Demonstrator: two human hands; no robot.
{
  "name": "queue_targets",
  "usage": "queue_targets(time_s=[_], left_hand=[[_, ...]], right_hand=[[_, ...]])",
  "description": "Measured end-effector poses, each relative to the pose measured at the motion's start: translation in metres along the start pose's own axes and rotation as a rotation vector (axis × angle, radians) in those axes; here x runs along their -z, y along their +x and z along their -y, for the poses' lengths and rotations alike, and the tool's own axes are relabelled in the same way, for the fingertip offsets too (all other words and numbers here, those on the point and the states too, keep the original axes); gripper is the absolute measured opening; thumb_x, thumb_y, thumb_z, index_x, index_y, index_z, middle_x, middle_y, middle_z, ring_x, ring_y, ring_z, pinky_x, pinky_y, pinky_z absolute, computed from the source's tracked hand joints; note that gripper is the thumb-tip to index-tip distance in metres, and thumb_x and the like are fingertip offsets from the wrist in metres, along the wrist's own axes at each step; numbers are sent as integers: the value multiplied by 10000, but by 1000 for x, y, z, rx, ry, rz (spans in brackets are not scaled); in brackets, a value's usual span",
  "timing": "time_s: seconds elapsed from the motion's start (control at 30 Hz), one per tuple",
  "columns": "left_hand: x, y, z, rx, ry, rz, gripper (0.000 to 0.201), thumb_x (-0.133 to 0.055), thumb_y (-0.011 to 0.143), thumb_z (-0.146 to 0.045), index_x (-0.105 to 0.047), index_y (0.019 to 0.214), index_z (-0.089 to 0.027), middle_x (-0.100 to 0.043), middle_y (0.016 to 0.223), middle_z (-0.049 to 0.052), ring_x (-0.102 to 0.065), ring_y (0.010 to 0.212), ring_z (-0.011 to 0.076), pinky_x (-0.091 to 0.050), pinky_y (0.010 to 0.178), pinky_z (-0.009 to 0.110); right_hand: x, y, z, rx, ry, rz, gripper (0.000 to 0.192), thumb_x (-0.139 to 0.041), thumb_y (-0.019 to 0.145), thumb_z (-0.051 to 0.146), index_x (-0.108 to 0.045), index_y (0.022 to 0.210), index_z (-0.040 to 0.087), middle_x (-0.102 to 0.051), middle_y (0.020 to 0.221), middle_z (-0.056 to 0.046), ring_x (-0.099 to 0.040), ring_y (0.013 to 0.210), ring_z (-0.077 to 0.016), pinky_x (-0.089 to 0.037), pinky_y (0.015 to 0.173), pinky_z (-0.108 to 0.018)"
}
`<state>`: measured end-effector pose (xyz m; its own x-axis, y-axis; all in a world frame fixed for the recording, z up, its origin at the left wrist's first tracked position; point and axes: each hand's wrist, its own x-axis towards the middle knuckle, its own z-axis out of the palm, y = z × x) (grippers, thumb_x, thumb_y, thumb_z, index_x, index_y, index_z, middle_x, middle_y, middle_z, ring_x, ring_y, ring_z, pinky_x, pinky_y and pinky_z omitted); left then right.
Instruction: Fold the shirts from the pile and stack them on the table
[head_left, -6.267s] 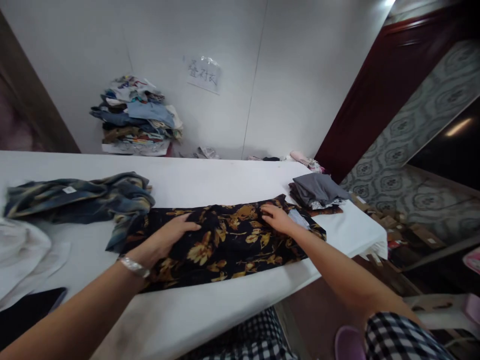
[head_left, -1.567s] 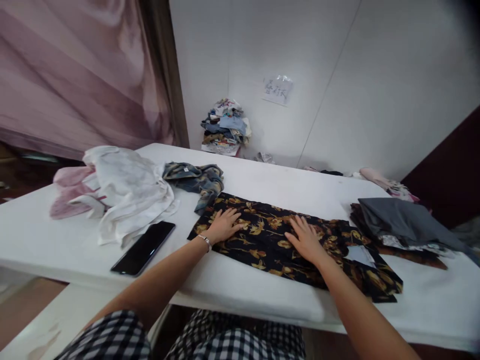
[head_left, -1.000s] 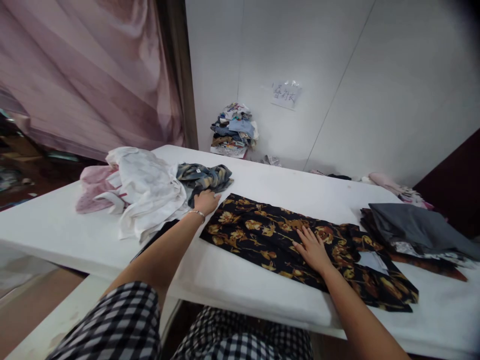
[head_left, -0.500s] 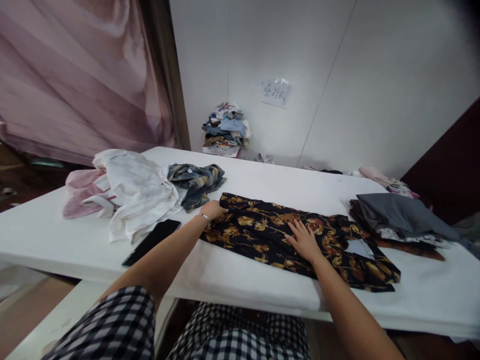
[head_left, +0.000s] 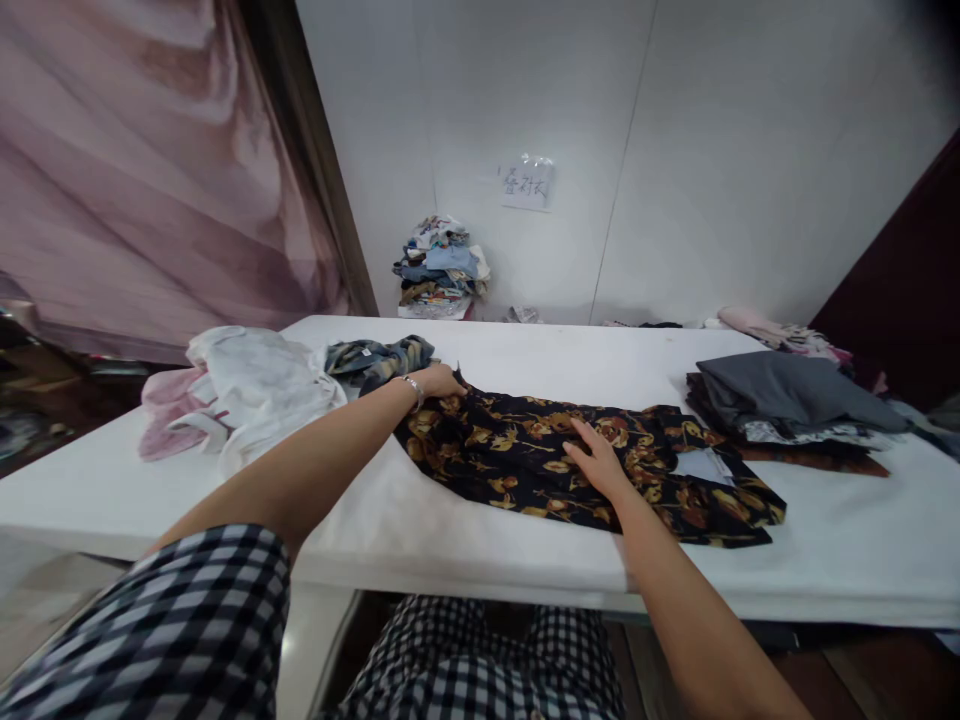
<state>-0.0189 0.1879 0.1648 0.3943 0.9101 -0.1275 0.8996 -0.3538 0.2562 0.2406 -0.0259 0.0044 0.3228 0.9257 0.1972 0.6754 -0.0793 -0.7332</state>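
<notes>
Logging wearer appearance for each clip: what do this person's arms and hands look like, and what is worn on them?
Both forearms are bare. The left hand has a thin silver bracelet at the wrist; the right hand shows no jewellery. A black-and-white checked sleeve covers the left upper arm, matching the checked clothing below.

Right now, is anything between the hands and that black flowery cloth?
No, nothing visible. The left hand is pinching the far left corner of the black floral garment, lifting it a little. The right hand lies flat on its middle. The crumpled blue-patterned garment sits just beside the left hand.
</notes>
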Motion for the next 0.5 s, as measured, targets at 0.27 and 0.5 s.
queue_targets(time_s=[0.27,0.5], left_hand=[[-66,-23,-134,-202,-232,193,441,-618,783,-563,-710,843,-137,-729,750,92,-669,649,183,-525,618,273],[-88,-33,-86,-80,-296,-80,483,-471,864,-563,-613,1119,-178,-686,1172,140,-639,1075,268,-504,847,341]], right_hand=[[12,5,-10,-63,661,-241,652,-541,833,564,-506,1395,236,-601,1343,-79,-523,1289,-256,-428,1078,-458],[13,9,-10,-142,820,-265,660,-631,761,572,-576,1322,228,-641,1288,-81,-547,1264,-258,-429,1079,-444]])
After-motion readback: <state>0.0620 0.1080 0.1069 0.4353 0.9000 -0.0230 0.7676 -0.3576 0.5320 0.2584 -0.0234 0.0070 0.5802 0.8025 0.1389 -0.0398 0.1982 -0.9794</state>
